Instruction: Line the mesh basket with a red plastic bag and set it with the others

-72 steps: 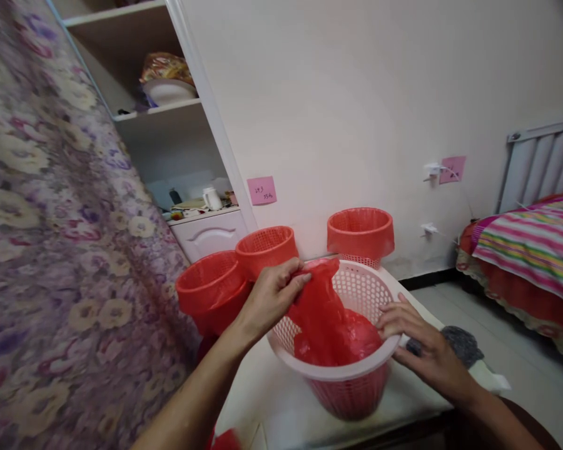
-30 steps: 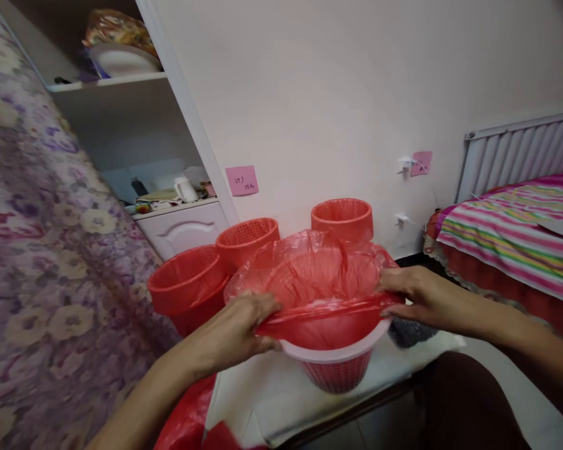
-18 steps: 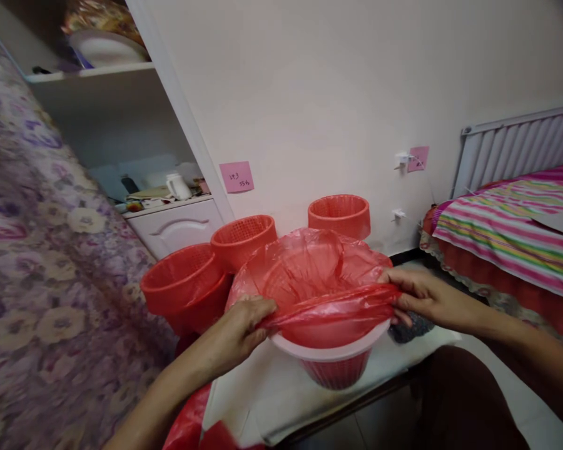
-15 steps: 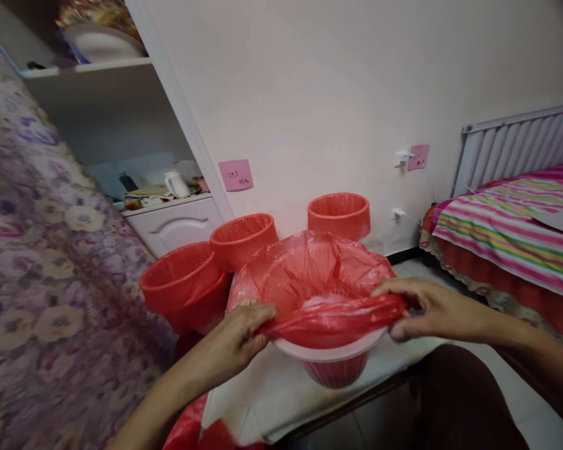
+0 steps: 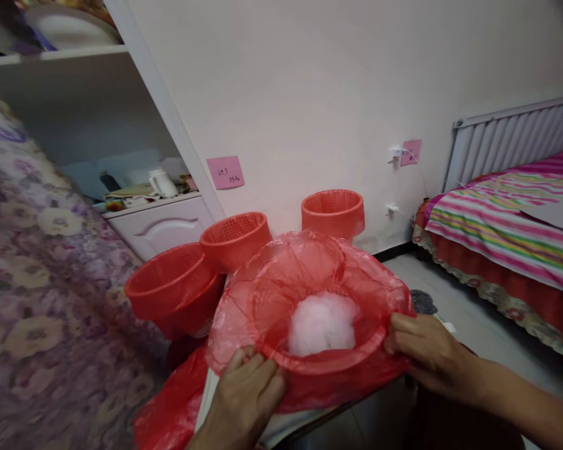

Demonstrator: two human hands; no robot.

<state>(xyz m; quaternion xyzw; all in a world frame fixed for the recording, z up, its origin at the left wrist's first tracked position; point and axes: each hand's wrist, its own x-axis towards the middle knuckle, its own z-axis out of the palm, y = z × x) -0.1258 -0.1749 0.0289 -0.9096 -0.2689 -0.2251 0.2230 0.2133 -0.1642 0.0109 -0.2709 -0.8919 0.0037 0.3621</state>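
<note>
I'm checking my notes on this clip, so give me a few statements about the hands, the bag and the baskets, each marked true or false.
1. Both hands grip the red bag at the basket's rim. True: left hand, right hand.
2. The bag is blue. False: it is red.
3. Three more red baskets stand behind. True.
4. The bed is on the left. False: it is on the right.
5. The sticky note is green. False: it is pink.

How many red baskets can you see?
4. One under the red bag, held by the left hand and right hand. Three behind. Others may be hidden.
</note>
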